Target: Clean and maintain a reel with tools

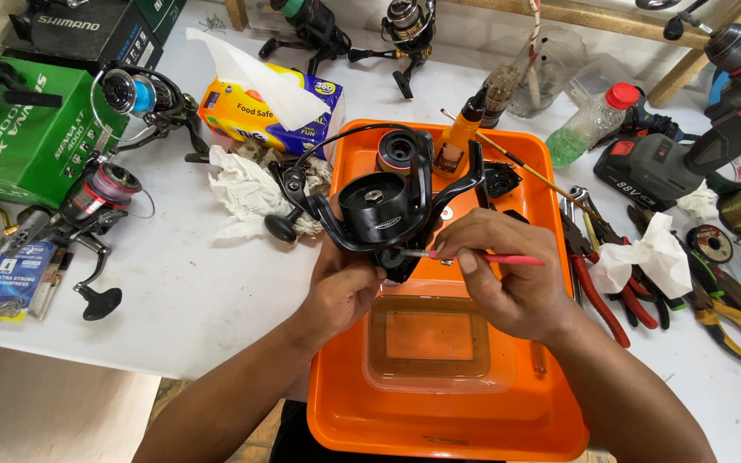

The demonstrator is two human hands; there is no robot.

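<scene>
- One black spinning reel (383,210) is in hand above the far half of the orange tray (345,403), near the centre of the view.
- The left hand (345,287) is closed round the reel's underside from 7 o'clock; its fingers are curled and mostly hidden behind the reel body.
- The right hand (499,274) pinches one thin red-handled brush (473,256) between thumb and fingertips, the other fingers loosely bent.
- The brush's long axis runs from 3 o'clock to 9 o'clock, nearly level, its tip pointing toward 9 o'clock and touching the reel's lower body.
- The reel's rotor cup faces up at the camera; its handle knob (283,226) sticks out toward 9 o'clock.
- One clear shallow container (439,343) with brownish liquid lies in the tray at 6 o'clock of the hands.
- One orange bottle (458,141) stands at the tray's far edge, at 12 o'clock.
- One loose spool (398,152) lies just beside it.
- Counted around the white table (199,291): two reels at 9 to 10 o'clock, two more at 12 o'clock, partly cut off.
- One green box (27,129) sits at 10 o'clock, and one tissue box (272,111) at 11 o'clock.
- Pliers (598,274) and other hand tools overlap at 3 o'clock; their count is hard to make out.
</scene>
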